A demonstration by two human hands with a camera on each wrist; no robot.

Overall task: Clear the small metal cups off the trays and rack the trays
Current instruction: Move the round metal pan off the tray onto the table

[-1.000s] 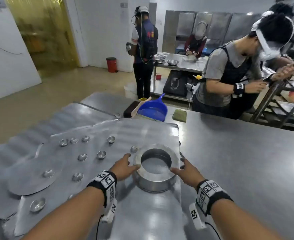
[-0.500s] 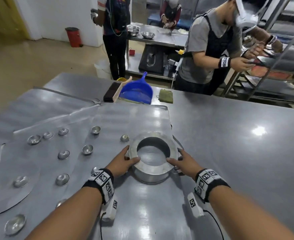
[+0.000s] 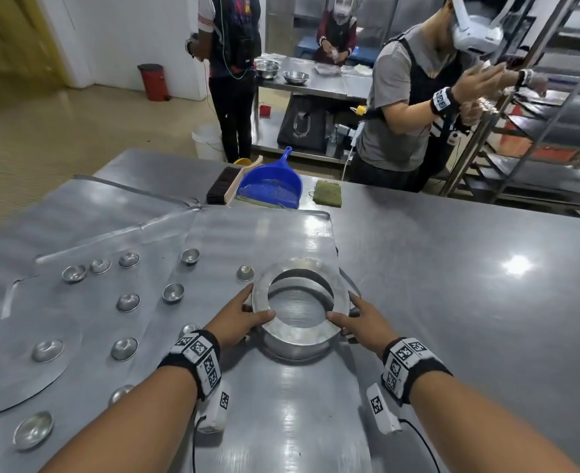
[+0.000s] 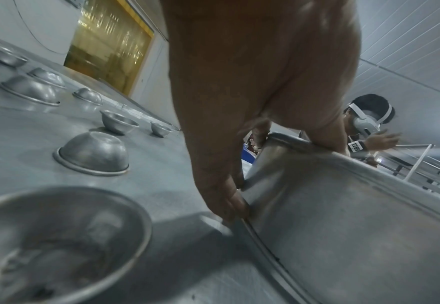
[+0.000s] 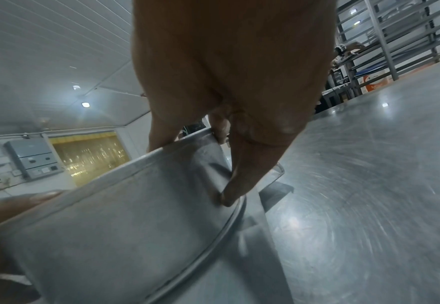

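Observation:
A round metal tin (image 3: 300,339) with a wide flat rim and an open middle sits on the near right part of a flat metal tray (image 3: 264,233). My left hand (image 3: 247,308) grips its left side, thumb on the rim. My right hand (image 3: 348,312) grips the right side the same way. Whether the tin is lifted off the tray I cannot tell. Several small metal cups (image 3: 173,292) are scattered over the trays to the left, some upright, some upside down. In the left wrist view my left hand (image 4: 221,185) wraps the tin wall (image 4: 343,216), with cups (image 4: 94,154) beside it. In the right wrist view my right hand (image 5: 239,174) holds the tin (image 5: 122,216).
At the table's far edge lie a blue dustpan (image 3: 271,186), a brush (image 3: 225,186) and a green scouring pad (image 3: 328,196). A person (image 3: 408,107) stands across the table at a metal tray rack (image 3: 537,131). Bare steel tabletop (image 3: 469,302) stretches to the right.
Both hands have stayed on the tin's sides. The view has dropped towards the table. The person across has raised both hands to the rack.

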